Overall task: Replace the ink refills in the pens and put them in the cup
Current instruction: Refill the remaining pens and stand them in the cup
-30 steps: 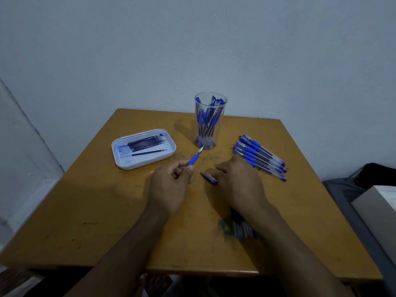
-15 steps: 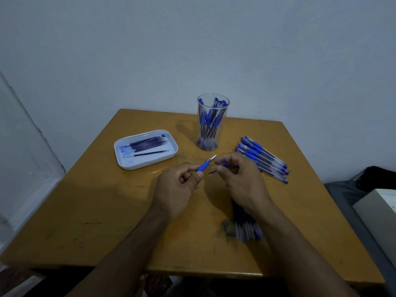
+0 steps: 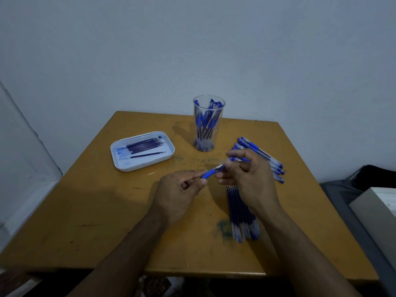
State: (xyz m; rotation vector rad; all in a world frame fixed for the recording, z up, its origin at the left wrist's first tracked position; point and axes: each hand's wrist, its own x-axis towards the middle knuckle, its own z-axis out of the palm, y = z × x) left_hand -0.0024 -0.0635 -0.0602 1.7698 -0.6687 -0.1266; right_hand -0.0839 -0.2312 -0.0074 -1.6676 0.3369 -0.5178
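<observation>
Centre frame: right hand point(image 3: 248, 181) has brought cap point(image 3: 237, 158) onto pen point(image 3: 212, 172) pinched by left hand point(image 3: 182, 189); capping begins, cup point(image 3: 209, 125) next.

L grip point(image 3: 182, 189) & R grip point(image 3: 246, 174) curled, fingertips close.

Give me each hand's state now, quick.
Left hand: grips a blue-gripped pen.
Right hand: pinches a small blue pen cap at that pen's tip.

tray point(image 3: 120, 161) left of cup point(image 3: 209, 125)
</observation>
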